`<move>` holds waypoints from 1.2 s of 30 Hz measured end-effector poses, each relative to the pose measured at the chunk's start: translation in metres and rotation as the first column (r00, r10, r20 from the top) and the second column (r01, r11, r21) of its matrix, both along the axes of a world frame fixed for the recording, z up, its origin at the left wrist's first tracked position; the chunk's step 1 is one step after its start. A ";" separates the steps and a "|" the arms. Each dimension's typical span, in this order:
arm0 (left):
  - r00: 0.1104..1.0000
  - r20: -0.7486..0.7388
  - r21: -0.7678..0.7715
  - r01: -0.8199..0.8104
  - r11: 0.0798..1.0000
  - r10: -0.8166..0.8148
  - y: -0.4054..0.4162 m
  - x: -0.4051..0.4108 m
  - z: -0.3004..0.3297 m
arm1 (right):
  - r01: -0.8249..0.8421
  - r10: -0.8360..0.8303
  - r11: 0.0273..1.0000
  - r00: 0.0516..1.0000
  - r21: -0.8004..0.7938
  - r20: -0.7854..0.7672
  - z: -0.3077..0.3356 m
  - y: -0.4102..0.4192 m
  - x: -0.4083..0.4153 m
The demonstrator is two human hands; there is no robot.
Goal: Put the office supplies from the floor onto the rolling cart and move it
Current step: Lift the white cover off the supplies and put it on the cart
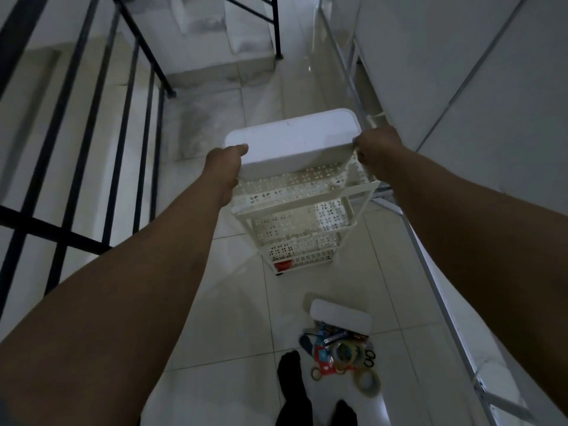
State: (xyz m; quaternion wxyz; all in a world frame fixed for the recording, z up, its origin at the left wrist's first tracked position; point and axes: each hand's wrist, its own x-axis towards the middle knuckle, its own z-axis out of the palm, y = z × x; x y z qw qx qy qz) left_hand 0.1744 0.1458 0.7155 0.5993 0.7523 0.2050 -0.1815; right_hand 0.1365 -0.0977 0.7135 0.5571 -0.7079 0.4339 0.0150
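White tiered rolling cart [295, 204] stands ahead on tiled floor [239, 302]; left hand [226, 162] and right hand [376, 149] grip its top lid [292, 139] edges, fingers curled. Supplies pile [338, 348] lies behind, by feet. Risks: the lid could lift off if loose; the cart could roll away unloaded.

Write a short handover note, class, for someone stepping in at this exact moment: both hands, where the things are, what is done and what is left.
Left hand: grips the near left edge of the white lid on top of the cart.
Right hand: grips the cart's top right corner.
Supplies: tape rolls, scissors and other small items lie in a pile on the floor near the feet, beside a white tray.
Done: almost nothing loaded; only a red item shows on the bottom shelf.
Left: load the pile onto the cart, then roll it away.
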 end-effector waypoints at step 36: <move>0.894 -0.440 -0.053 0.072 0.996 -0.088 -0.058 -0.270 -0.214 | -0.128 0.201 0.913 0.967 0.387 -0.155 -0.209 -0.037 -0.246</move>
